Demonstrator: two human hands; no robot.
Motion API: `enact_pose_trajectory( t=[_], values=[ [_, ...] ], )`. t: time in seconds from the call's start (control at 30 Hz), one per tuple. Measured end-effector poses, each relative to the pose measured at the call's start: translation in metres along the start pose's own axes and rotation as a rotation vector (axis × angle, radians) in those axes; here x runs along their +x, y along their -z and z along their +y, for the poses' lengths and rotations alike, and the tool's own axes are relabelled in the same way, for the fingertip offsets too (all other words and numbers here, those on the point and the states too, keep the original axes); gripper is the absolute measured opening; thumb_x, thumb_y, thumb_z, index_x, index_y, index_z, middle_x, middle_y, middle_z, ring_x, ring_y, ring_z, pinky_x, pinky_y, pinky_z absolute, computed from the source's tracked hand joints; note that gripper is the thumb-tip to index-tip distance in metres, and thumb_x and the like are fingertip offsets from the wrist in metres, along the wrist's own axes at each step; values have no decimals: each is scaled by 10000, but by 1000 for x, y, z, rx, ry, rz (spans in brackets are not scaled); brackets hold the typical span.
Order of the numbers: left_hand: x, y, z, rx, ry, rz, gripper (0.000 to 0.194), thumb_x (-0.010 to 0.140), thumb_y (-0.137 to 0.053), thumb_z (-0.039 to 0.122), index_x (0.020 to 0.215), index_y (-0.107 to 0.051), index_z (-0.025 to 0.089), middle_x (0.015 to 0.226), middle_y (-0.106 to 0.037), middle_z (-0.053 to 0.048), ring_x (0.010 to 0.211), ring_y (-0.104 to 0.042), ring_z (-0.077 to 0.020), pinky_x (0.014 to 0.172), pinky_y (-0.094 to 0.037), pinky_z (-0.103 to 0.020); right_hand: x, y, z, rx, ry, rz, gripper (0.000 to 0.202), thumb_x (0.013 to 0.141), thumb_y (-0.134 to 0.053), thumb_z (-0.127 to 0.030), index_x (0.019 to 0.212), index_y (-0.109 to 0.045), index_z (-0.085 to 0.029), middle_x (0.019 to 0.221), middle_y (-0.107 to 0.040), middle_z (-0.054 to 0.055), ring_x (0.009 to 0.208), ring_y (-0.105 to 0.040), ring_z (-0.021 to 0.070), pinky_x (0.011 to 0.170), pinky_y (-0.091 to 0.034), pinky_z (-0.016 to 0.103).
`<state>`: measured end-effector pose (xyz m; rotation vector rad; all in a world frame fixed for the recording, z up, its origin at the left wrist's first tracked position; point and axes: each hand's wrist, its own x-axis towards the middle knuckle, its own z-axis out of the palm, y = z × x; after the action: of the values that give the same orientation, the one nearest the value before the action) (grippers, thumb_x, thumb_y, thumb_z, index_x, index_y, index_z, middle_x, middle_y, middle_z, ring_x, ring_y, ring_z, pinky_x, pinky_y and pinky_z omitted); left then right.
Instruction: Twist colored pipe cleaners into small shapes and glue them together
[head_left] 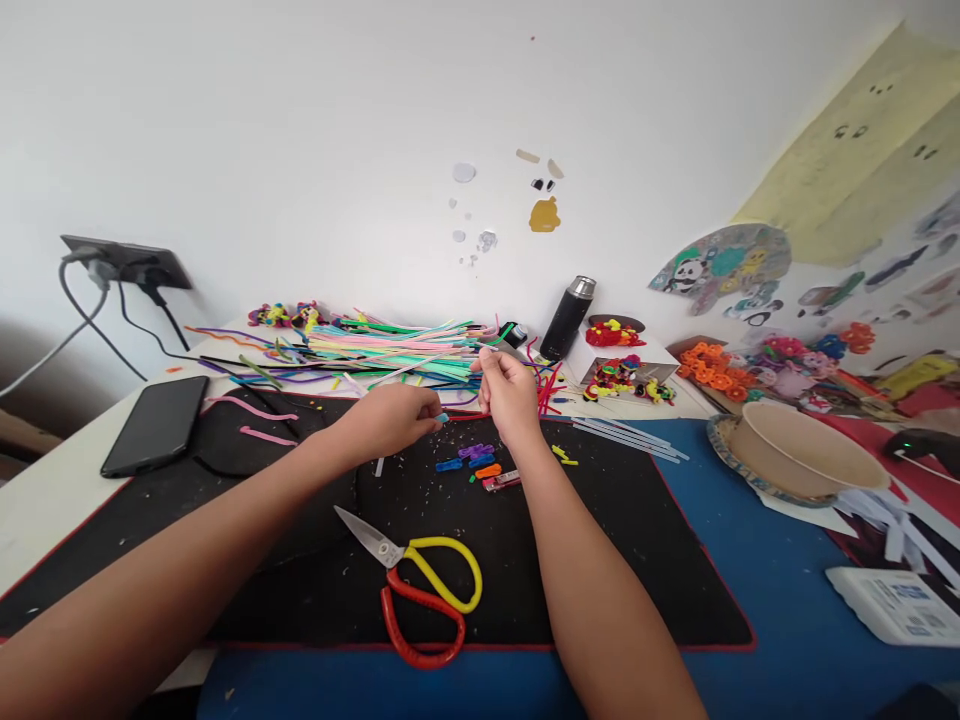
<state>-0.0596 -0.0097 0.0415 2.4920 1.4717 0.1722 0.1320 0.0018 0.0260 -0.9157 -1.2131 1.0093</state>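
While hands (511, 395) hover, left (401, 412) pinches blue bit (443, 418)

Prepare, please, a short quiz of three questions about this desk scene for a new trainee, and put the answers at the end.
1. Multiple choice: What colour is the small piece at the fingers of the left hand?
A) orange
B) light blue
C) black

2. True or false: The scissors are in the grip of neither the left hand nor the right hand.

3. Fill in: In this view, the black vacuum flask is to the ____ of the white box.

Key: 1. B; 2. true; 3. left
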Motion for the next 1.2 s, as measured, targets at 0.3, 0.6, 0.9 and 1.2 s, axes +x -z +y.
enact_pose_trajectory(
  t=[0.3, 0.6, 0.9, 1.2],
  values=[
    [18, -35, 19, 150, -72, -136, 154, 870, -635, 329, 935, -735, 231, 992, -771, -68, 929, -693, -268, 671, -437, -298, -2, 1, -7, -70, 33, -51, 485, 889, -637, -683, 770, -636, -212, 435, -447, -84, 339, -428, 99, 371, -312, 224],
    [19, -20, 16, 27, -54, -223, 266, 908, -574, 383, 1057, -752, 254, 1036, -781, -48, 904, -700, -242, 717, -458, -293, -2, 1, -12, -110, 62, -69, 531, 889, -598, -727, 779, -638, -209, 460, -466, -74, 363, -450, 101, 396, -333, 225],
    [21, -29, 19, 78, -55, -178, 203, 877, -624, 297, 1039, -727, 231, 1015, -770, -63, 871, -696, -252, 642, -412, -291, -6, -2, -10, -159, 64, -83, 504, 907, -581, -711, 780, -633, -226, 464, -464, -72, 369, -451, 112, 421, -365, 236],
    [19, -32, 21, 87, -93, -149, 323, 913, -596, 523, 992, -673, 220, 938, -746, -76, 809, -682, -263, 588, -377, -301, -10, -5, -12, -171, 66, -117, 458, 941, -586, -656, 770, -629, -232, 471, -481, -59, 370, -446, 127, 410, -335, 260]
  ],
)
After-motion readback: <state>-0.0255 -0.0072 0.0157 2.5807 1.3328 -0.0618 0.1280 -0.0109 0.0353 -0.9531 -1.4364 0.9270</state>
